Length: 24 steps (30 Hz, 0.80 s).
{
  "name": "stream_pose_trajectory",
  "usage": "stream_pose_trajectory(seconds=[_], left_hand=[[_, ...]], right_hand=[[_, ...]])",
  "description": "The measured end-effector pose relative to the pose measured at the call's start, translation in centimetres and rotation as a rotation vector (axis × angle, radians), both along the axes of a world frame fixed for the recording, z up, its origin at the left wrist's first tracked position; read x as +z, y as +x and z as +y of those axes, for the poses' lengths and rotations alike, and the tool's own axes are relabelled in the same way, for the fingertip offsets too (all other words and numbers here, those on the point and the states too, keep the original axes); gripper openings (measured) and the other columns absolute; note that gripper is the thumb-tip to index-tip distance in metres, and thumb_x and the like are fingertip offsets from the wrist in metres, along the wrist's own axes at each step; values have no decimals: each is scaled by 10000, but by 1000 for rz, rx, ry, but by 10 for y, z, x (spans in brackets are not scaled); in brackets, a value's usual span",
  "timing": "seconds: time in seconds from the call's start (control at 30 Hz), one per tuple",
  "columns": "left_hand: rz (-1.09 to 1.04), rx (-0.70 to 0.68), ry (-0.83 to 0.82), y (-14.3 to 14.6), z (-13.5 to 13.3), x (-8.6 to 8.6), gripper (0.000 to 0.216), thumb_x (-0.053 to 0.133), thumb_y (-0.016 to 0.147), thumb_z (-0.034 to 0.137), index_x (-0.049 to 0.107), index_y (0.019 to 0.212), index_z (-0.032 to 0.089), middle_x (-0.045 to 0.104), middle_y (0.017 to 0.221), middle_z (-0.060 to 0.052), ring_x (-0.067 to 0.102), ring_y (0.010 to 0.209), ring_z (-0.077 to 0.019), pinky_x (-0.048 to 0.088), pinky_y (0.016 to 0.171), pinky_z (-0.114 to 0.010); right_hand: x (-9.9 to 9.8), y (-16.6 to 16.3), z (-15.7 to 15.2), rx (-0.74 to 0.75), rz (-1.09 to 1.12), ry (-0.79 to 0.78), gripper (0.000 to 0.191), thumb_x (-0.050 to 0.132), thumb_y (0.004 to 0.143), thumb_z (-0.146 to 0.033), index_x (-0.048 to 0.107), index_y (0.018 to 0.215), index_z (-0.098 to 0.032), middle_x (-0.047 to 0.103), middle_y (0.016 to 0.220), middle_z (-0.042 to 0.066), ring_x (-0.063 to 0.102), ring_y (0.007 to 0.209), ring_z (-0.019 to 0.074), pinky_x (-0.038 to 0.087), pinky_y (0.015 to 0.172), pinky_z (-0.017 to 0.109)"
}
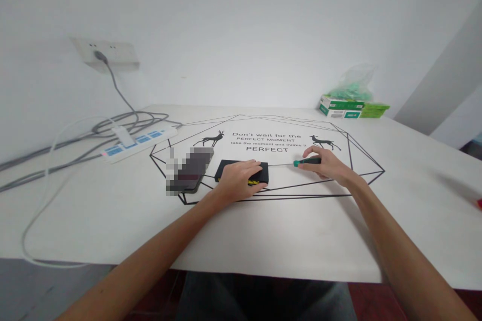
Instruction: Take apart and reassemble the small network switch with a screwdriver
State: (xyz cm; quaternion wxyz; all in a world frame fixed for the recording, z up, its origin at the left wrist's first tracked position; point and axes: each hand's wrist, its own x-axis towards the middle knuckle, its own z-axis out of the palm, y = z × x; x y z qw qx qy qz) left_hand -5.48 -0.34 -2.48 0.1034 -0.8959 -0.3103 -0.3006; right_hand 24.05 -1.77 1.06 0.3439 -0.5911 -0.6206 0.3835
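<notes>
A flat black box [225,164] with a yellow strip along its front side lies on the printed part of the table. My left hand [239,179] grips it from above, fingers across the top and thumb along the near edge; much of the box is hidden under that hand. To the right, my right hand [327,163] is closed around the black and green handle of a screwdriver [309,160]. Its thin shaft points left, level with the table, and the tip reaches the right side of the box. Left of the box lies a dark phone [193,168], blurred by pixel blocks.
A power strip [141,143] with cables [128,115] lies at the left, below a wall socket [107,52]. A white cord [28,225] loops over the table's front edge. Green and white boxes [341,108] under a plastic bag [354,85] stand at the back right.
</notes>
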Motion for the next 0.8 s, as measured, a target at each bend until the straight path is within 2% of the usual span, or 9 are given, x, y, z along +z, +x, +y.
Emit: stream_pose_trajectory(seconds=[0.07, 0.17, 0.33, 0.43, 0.63, 0.7, 0.8], left_hand=[[0, -2, 1, 0, 0, 0, 353, 685, 830, 455, 723, 1037, 172, 736, 1153, -103, 697, 1083, -265, 574, 911, -369], [1, 11, -2, 1, 0, 0, 346, 680, 833, 461, 722, 1035, 183, 738, 1150, -92, 697, 1083, -255, 572, 908, -357], [0, 18, -9, 1, 0, 1, 347, 698, 820, 456, 720, 1039, 187, 740, 1147, -89, 699, 1077, -253, 572, 904, -347], [-1, 13, -16, 1, 0, 0, 358, 693, 824, 461, 719, 1049, 184, 739, 1147, -90, 698, 1079, -256, 571, 910, -357], [0, 10, -32, 1, 0, 0, 383, 688, 830, 457, 717, 1073, 163, 729, 1170, -103, 688, 1101, -270, 567, 931, -375], [-1, 12, -39, 1, 0, 0, 388, 686, 832, 456, 717, 1079, 159, 728, 1173, -104, 686, 1105, -271, 559, 948, -378], [-1, 18, -43, 1, 0, -1, 386, 683, 834, 462, 719, 1077, 165, 727, 1177, -100, 687, 1103, -264, 553, 958, -372]], right_hand=[[-1, 2, 0, 31, 29, -15, 503, 818, 629, -577, 520, 833, -227, 370, 425, -119, 269, 385, 64, 189, 374, 207], [-4, 4, 2, 38, 21, 46, 475, 792, 656, -592, 533, 758, -208, 473, 466, -66, 343, 386, 74, 235, 382, 223], [-6, 4, 7, -68, -212, 228, 509, 678, 728, -679, 686, 763, -171, 531, 591, -7, 383, 457, 91, 281, 444, 260], [-5, 3, 9, -79, -313, 303, 561, 615, 752, -718, 701, 698, -166, 508, 576, 1, 386, 521, 111, 285, 495, 273], [-6, -2, 8, -141, -301, 141, 648, 519, 771, -783, 568, 553, -174, 267, 458, -48, 292, 416, 87, 251, 419, 266], [-5, -3, 6, -150, -265, 109, 623, 533, 772, -773, 553, 579, -181, 290, 451, -55, 312, 380, 82, 263, 386, 255], [-2, -2, 3, -121, -178, 56, 512, 646, 742, -707, 572, 740, -200, 410, 437, -64, 377, 342, 92, 302, 351, 237]])
